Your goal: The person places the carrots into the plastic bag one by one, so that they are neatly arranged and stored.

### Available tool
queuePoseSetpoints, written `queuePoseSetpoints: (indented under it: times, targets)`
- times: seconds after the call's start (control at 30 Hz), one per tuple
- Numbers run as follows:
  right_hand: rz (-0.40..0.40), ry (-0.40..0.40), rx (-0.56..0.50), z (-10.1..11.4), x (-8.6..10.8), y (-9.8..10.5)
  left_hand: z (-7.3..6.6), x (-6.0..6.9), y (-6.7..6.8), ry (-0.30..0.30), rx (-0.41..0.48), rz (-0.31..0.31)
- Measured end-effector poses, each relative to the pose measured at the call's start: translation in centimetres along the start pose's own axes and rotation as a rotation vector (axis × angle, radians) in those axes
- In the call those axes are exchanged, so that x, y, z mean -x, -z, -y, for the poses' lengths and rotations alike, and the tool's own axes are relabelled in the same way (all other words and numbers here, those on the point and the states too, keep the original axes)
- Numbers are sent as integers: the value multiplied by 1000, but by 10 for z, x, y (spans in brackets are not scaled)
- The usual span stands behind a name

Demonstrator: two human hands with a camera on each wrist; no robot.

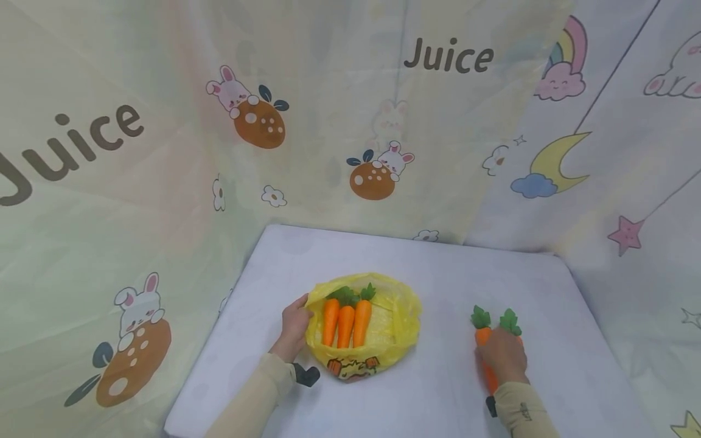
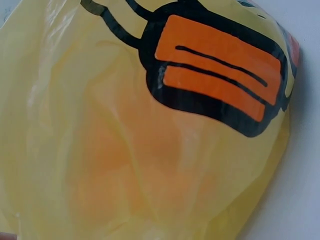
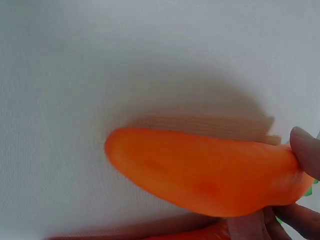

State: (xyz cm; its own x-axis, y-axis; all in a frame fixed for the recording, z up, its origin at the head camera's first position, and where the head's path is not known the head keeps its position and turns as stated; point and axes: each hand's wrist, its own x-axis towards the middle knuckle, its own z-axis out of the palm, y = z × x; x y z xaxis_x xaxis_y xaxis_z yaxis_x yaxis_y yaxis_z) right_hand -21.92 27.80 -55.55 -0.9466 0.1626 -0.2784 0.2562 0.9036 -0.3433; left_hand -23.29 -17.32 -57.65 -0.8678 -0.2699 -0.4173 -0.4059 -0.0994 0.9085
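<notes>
My left hand (image 1: 294,327) grips the left rim of a yellow plastic bag (image 1: 404,313), whose mouth is spread wide. Inside lie three orange carrots (image 1: 345,322) with green leafy tops. Through the thin bag wall (image 2: 40,130) in the left wrist view, their orange shows faintly. Over to the right, my right hand (image 1: 505,354) pinches a carrot (image 3: 200,170) between thumb and fingers, its tip toward me. A second carrot (image 3: 175,235) is beside it, cut off by the lower edge of the right wrist view and mostly hidden under my hand in the head view.
Both hands are over a white table (image 1: 438,389) with rounded corners. Printed curtains (image 1: 328,73) hang close behind it and along its sides. A dark wrist strap piece (image 1: 306,375) sticks out by the left sleeve.
</notes>
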Motion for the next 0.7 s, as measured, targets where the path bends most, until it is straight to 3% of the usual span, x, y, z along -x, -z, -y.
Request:
queuePoseSetpoints:
  times: [0.13,0.3,0.5,0.7]
  targets:
    - [1,37,-54,-3,0,-5,0,0,-1,-6,-4,1]
    - [80,37,-151,-2,0,-7,-1,2,-1,-16,-9,0]
    - [237,-7,-418,3,2,-8,-1,2,-1,-15,0,1]
    - [379,2,-698,16,9,-3,-1,2,-1,-11,16,-6]
